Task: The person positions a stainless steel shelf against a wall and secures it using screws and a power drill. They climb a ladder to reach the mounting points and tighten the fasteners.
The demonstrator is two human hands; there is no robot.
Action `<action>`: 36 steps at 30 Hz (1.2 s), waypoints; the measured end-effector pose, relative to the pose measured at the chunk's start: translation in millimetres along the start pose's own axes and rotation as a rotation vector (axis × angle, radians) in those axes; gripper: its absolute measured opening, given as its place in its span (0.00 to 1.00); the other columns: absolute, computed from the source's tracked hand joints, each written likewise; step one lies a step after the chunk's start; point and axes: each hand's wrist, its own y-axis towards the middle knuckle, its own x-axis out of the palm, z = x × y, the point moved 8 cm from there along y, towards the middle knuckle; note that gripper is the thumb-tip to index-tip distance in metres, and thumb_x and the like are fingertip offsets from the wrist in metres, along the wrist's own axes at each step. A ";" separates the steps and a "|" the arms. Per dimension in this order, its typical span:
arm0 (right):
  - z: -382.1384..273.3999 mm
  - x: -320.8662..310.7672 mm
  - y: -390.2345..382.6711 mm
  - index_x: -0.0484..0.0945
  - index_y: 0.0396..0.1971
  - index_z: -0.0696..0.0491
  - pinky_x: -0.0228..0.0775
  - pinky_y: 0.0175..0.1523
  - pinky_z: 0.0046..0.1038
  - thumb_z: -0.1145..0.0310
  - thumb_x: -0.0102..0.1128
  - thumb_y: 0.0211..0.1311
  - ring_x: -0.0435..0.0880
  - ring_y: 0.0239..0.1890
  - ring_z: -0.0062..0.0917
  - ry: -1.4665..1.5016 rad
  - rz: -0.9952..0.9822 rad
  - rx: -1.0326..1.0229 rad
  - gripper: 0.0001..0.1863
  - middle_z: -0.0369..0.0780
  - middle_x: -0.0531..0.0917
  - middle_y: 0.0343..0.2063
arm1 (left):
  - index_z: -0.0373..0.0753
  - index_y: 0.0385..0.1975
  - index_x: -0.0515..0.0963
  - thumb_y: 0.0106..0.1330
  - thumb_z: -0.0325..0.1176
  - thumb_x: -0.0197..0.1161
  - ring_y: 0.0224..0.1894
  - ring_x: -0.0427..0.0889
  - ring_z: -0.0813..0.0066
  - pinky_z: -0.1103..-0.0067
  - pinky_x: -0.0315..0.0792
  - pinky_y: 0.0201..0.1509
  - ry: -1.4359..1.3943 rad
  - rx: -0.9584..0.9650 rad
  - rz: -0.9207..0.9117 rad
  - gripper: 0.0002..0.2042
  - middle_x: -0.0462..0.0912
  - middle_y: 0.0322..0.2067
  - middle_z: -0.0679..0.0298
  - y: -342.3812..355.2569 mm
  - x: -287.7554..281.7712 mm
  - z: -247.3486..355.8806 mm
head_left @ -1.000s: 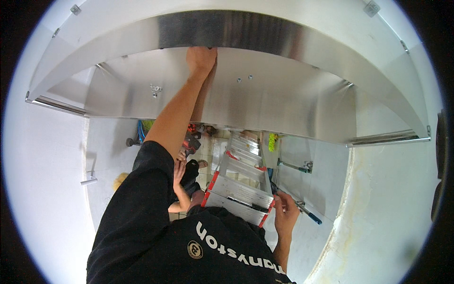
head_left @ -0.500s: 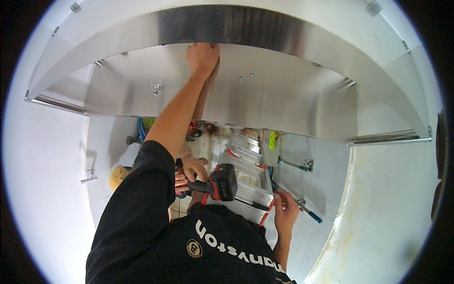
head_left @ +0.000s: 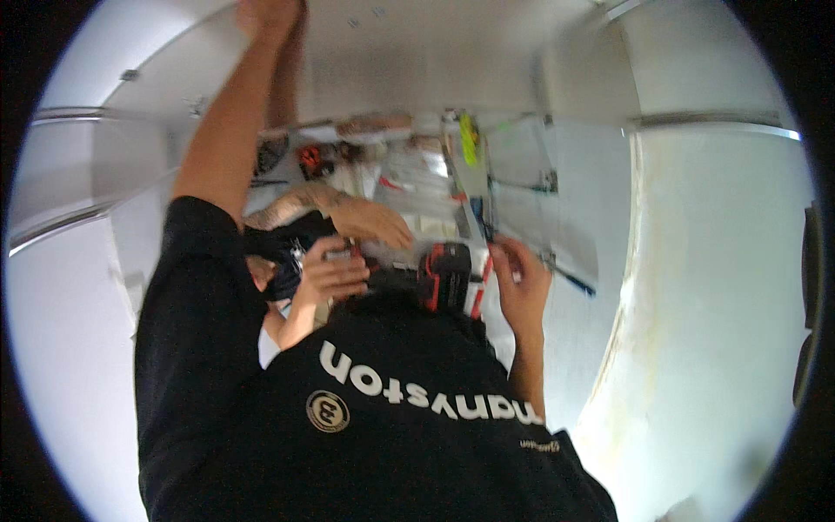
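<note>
My left hand (head_left: 265, 17) is raised against the stainless-steel panel (head_left: 452, 61) at the upper left, its fingers blurred and partly cut off. My right hand (head_left: 522, 270) grips the edge of the aluminium ladder (head_left: 416, 174) with red trim. Between my arms, a co-worker below has a hand (head_left: 335, 270) at a red-and-black power drill (head_left: 444, 277) with a large battery, while a tattooed forearm and hand (head_left: 374, 222) reach across above it.
White walls (head_left: 696, 287) curve at both sides. Metal rails (head_left: 713, 119) run along the panel's sides. A yellow-green object (head_left: 470, 139), tools and a red-and-black item (head_left: 313, 161) lie below. A long blue-handled tool (head_left: 578, 283) is right of my right hand.
The view has tilted, shifting the panel and my left hand up and left and my right hand higher. The co-worker has lifted the drill into view, and their arms have moved up toward me.
</note>
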 end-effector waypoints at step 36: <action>-1.1 47.5 -0.5 0.84 0.53 0.55 0.77 0.50 0.38 0.68 0.69 0.68 0.84 0.44 0.39 -0.237 -0.232 -0.092 0.16 0.44 0.89 0.42 | 0.47 0.47 0.90 0.64 0.42 0.71 0.43 0.91 0.54 0.61 0.83 0.50 -0.192 0.091 0.040 0.14 0.93 0.40 0.58 -2.1 -8.6 -11.1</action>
